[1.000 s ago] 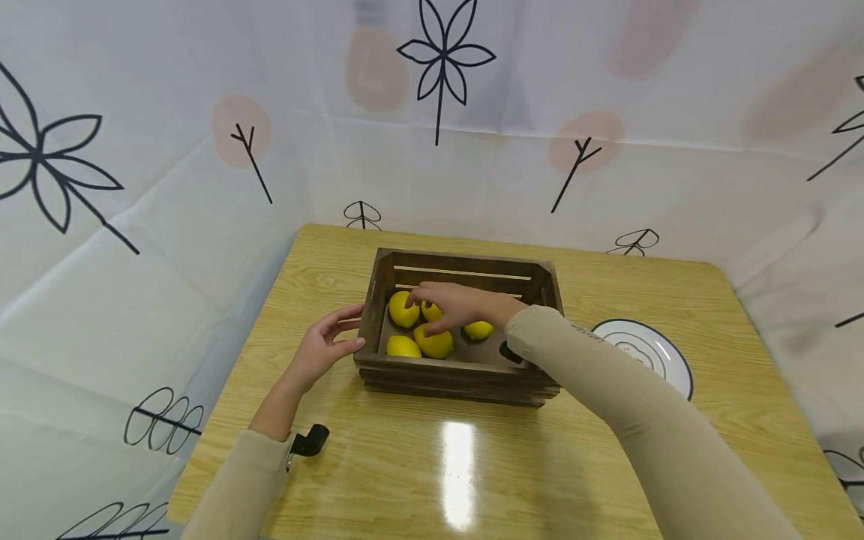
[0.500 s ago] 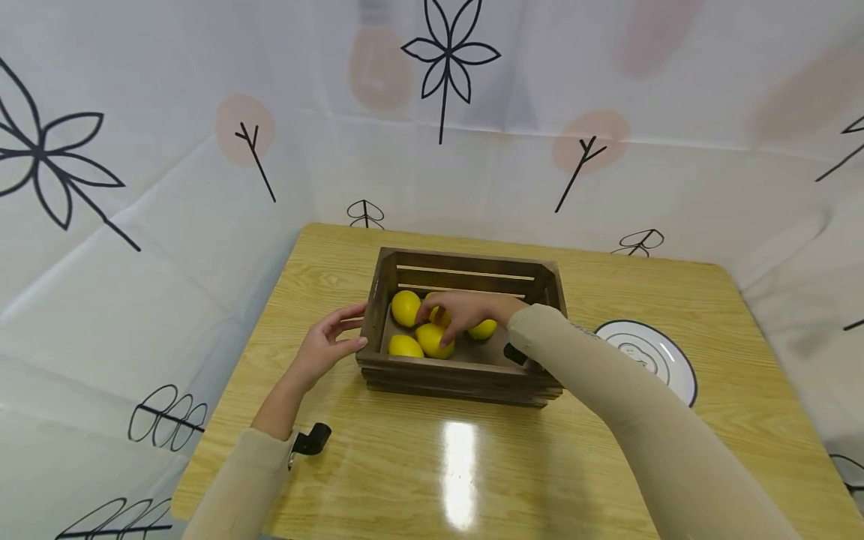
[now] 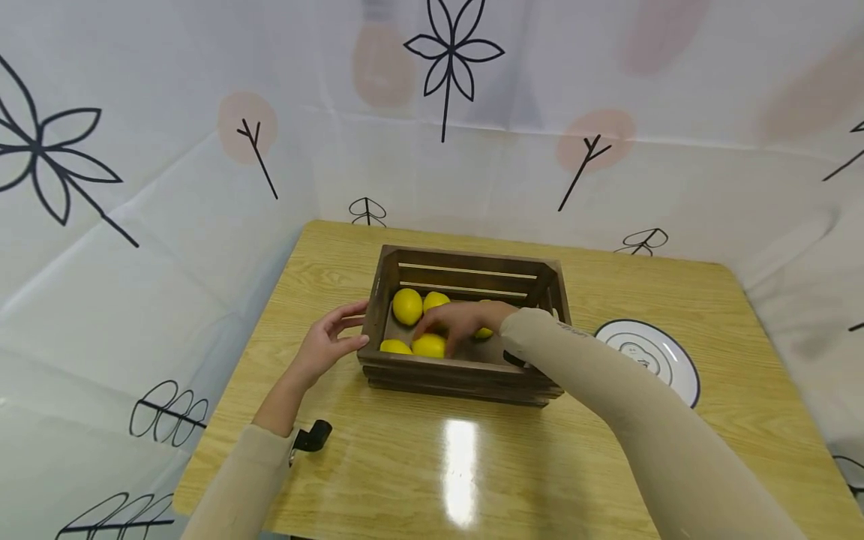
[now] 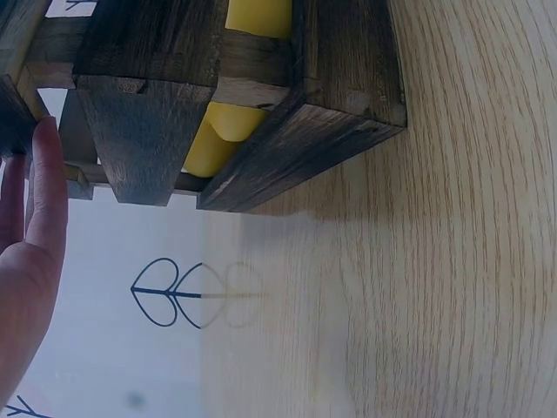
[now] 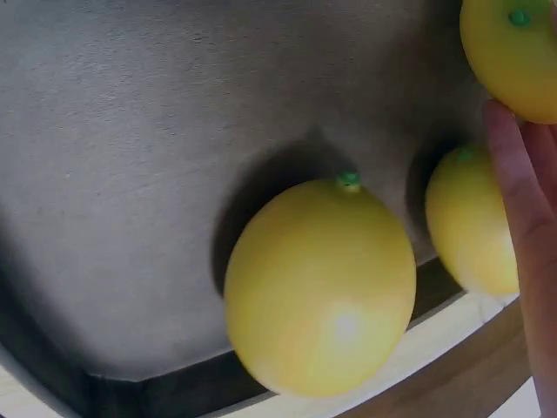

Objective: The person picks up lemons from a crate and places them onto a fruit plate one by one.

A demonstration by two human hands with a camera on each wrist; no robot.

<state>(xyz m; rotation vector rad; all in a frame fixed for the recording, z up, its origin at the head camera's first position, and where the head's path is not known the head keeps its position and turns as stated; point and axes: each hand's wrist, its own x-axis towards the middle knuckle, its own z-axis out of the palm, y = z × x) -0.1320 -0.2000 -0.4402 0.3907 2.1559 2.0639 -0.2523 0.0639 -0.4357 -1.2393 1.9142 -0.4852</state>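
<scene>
A dark brown slatted wooden crate (image 3: 466, 367) stands on the table with several yellow lemons in it. My right hand (image 3: 462, 319) reaches inside, fingers and thumb curled about the front middle lemon (image 3: 429, 346). In the right wrist view, my finger lies against that lemon (image 5: 513, 65), partly cut off by the frame. Back left is another lemon (image 3: 407, 307); one more lemon (image 3: 395, 346) lies in the front left corner. My left hand (image 3: 324, 345) touches the crate's left end with its fingers extended; the left wrist view shows a straight finger on the slats (image 4: 130, 131).
A white plate (image 3: 682, 367) with a dark rim sits on the wooden table (image 3: 378, 465), right of the crate and partly behind my right sleeve (image 3: 628, 397). Patterned white cloth (image 3: 513, 172) hangs behind and at the sides.
My right hand has lowered from above the lemons onto the front middle one, with its fingers closing in. That lemon has shifted slightly. My left hand stays at the crate's end.
</scene>
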